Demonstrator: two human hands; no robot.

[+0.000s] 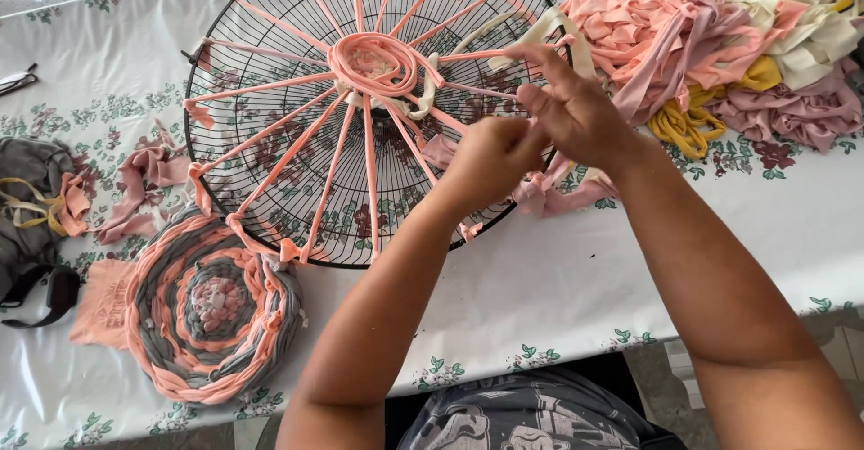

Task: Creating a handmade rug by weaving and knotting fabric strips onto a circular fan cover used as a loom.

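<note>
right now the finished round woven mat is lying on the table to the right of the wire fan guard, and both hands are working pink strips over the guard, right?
Not quite: the head view shows the finished round woven mat at the lower left of the wire fan guard, not its right. The rest holds: the left hand and right hand work pink strips over the guard.

One wire fan guard (270, 81), one woven round mat (211, 306) (finished), two hands.
</note>
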